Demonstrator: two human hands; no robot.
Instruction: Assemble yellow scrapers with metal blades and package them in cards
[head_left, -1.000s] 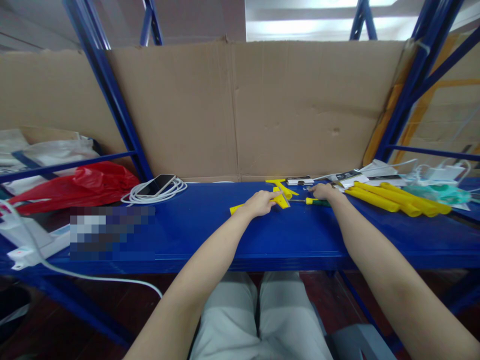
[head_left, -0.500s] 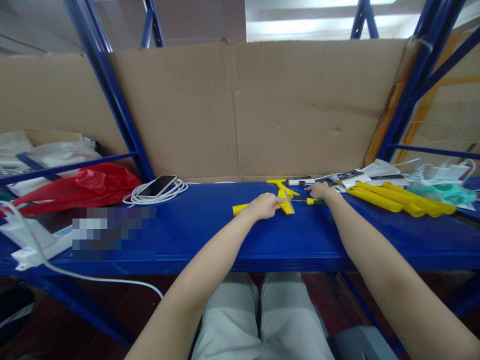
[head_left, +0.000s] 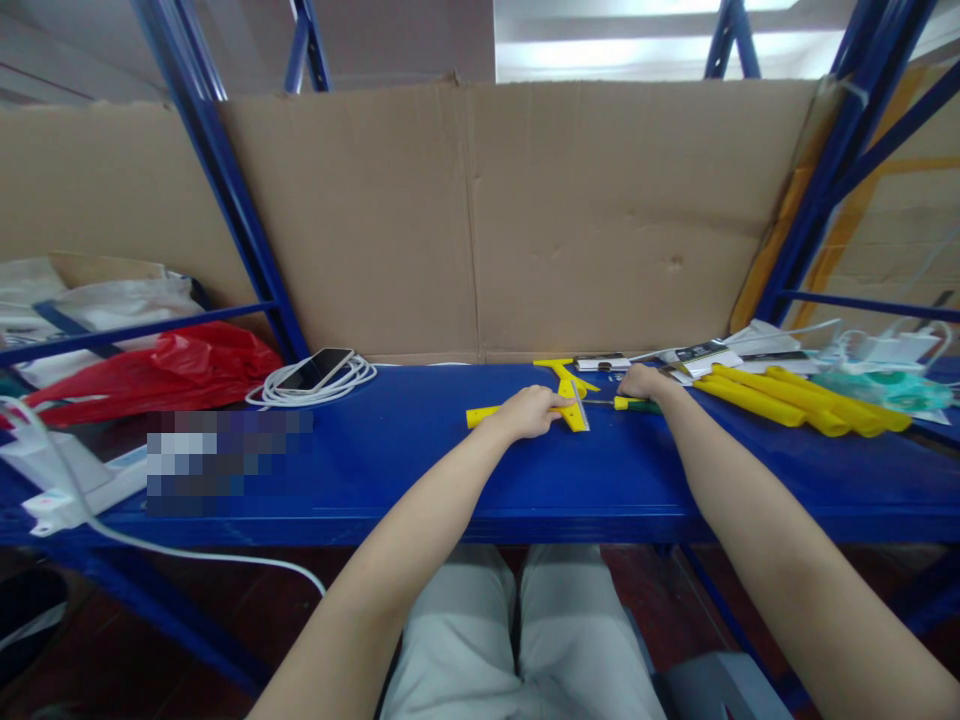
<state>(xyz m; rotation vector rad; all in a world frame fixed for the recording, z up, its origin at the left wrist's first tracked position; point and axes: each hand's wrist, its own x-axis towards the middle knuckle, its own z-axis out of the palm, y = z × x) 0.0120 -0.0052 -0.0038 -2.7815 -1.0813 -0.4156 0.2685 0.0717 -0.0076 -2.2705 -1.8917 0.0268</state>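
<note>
My left hand (head_left: 531, 412) is closed around a yellow scraper (head_left: 576, 414) with a T-shaped head and a metal edge, its handle end showing left of my wrist. My right hand (head_left: 643, 381) is curled down at the back of the blue shelf, beside a few tiny pieces (head_left: 619, 377). What its fingers hold, if anything, is hidden. Just in front of it lies a screwdriver (head_left: 636, 405) with a yellow and green handle, its shaft pointing left toward the scraper head. Behind my left hand rests a second yellow T-shaped piece (head_left: 559, 370).
Several yellow tubes (head_left: 802, 398) lie to the right, near white packets (head_left: 705, 358) and a teal plastic bag (head_left: 874, 385). On the left are a phone (head_left: 321, 370) on a coiled white cable, a red bag (head_left: 195, 372) and a power strip (head_left: 82, 495). Cardboard (head_left: 570, 220) stands behind.
My right hand's fingers, stretched out to the left before, have drawn in and curled down, leaving the tiny pieces visible. My left hand and the scraper have stayed in place.
</note>
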